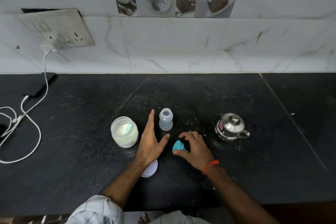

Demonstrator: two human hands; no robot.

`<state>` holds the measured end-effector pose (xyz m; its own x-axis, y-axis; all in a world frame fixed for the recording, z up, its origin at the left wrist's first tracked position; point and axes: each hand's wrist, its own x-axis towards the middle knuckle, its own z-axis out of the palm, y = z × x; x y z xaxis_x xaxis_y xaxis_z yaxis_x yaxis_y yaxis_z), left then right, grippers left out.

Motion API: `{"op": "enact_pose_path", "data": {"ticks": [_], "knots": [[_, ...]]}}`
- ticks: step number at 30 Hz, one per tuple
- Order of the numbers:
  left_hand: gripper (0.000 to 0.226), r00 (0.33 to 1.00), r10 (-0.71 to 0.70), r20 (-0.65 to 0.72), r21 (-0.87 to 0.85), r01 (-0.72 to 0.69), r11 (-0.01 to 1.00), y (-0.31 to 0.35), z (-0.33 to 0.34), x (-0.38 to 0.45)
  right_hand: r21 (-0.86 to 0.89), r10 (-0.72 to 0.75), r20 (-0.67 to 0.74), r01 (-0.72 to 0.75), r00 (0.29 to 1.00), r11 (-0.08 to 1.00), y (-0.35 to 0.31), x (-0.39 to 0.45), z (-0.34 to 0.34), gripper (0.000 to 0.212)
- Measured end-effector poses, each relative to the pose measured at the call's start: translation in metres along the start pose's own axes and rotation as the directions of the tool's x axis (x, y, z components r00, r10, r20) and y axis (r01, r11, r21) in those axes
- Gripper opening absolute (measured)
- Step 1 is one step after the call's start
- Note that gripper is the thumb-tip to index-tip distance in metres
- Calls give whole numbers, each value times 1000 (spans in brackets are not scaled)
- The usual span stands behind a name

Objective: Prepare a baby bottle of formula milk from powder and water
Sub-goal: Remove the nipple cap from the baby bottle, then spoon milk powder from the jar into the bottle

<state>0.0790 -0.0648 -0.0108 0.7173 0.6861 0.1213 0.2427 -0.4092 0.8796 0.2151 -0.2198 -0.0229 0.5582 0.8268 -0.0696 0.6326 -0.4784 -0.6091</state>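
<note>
right hand [195, 146] had its grip curled round the teal bottle cap [177, 146], fingertips and thumb pinching it low over the desk [254, 169], near the front and just right of centre. left hand [151, 142] lay apart, fingers straight and spread, holding nothing, reaching between the jar [124, 131] and the bottle [165, 119].

the bottle stood upright and uncapped in the middle of the desk, clear plastic with a faint print, its mouth showing open. whether it held any water could not be told. the jar, just left of the left hand, was lidless, partly filled with pale powder, with a teal scoop [128, 127] leaning inside. a white lid [151, 170] lay flat under the left wrist. a lidded steel pot [231, 127] sat well to the right.

by my judgement the task was early: the bottle had been opened and nothing visibly added. the next move would call for parking the cap somewhere clean, then steadying the bottle with one hand while pouring water or scooping powder. the narrow mouth left little room for spills.
</note>
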Motion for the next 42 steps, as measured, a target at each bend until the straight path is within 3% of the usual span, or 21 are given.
{"op": "enact_pose_path", "data": {"ticks": [9,14,17,22,27,31,34,36,37,39,42], "knots": [[61,974,143,-176,-44,-153,987,8,-27,-30,87,-21,-236,42,971,995,-29,34,-7,68],[53,968,152,-199,-44,-164,986,2,-36,-47,62,-12,-89,17,996,998,-53,76,-11,91],[51,971,153,-182,-42,-163,986,1,-44,-54,64,-42,-37,44,998,997,-60,87,-11,74],[57,984,85,-159,-57,-95,994,12,-56,-49,218,-141,-147,171,979,961,-81,76,-20,59],[90,999,-9,-52,-64,5,998,23,-72,-32,358,-334,-128,358,934,863,-134,57,-30,49],[57,980,-64,-188,-130,40,991,32,-93,-29,449,-409,-37,381,912,808,-170,57,-35,50],[61,931,-128,-342,-151,79,985,20,-111,-37,498,-392,-27,352,920,792,-186,64,-35,31],[66,869,-206,-450,-185,135,973,8,-123,-45,340,-394,-40,384,918,858,-193,77,-31,24],[67,837,-251,-486,-209,168,963,3,-129,-49,213,-401,20,388,916,897,-197,85,-26,23],[60,793,-333,-510,-247,236,940,-8,-136,-58,-31,-360,233,377,903,926,-206,100,-14,23],[49,779,-411,-474,-273,314,909,-21,-135,-67,-264,-197,469,350,861,899,-217,112,8,33]]}}
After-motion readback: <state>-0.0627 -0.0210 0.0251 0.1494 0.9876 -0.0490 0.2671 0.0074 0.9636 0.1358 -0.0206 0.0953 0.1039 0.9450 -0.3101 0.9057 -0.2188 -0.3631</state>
